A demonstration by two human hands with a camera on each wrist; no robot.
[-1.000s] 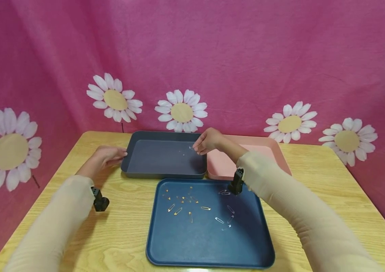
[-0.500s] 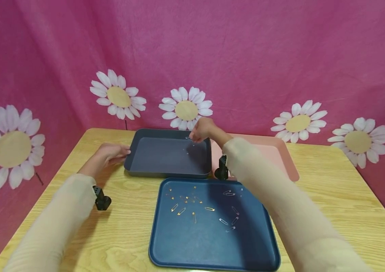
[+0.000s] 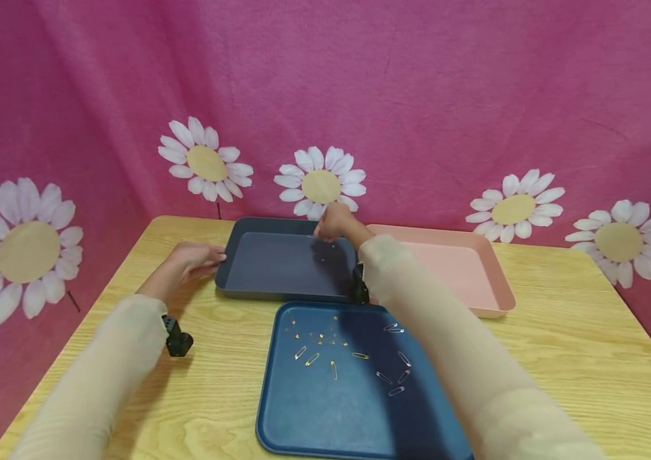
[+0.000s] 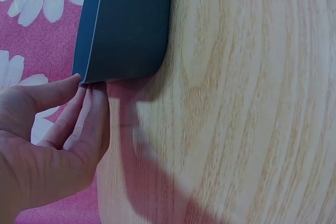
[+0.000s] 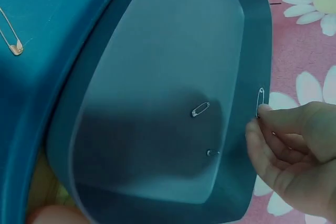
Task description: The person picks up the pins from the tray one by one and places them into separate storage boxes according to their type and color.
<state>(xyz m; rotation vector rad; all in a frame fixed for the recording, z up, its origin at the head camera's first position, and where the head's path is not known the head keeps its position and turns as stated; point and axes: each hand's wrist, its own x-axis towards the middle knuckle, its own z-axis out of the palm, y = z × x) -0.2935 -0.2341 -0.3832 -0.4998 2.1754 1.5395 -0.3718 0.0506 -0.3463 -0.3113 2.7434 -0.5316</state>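
My right hand [image 3: 333, 223] is over the far right part of a dark grey tray [image 3: 273, 262]. Thumb and fingertips pinch a silver safety pin [image 5: 261, 98], seen best in the right wrist view. On that tray's floor lie two more safety pins, one larger pin [image 5: 200, 109] and one small pin [image 5: 212, 152]. At the tray's left end my left hand [image 3: 195, 257] holds the rim, thumb on top and fingers against the outer wall [image 4: 131, 30]. Nearer me, a blue tray [image 3: 325, 415] carries several gold safety pins [image 3: 312, 359] and several silver safety pins [image 3: 404, 359].
A pink tray [image 3: 469, 275] stands right of the dark grey one, partly behind my right forearm. All the trays sit on a wooden table [image 3: 578, 319]. A pink cloth [image 3: 417, 115] printed with daisies hangs behind and at the sides.
My right hand has moved slightly left and toward the far edge of the dark grey tray, still pinching the safety pin. The left hand stays at the rim. The camera view has shifted a little.
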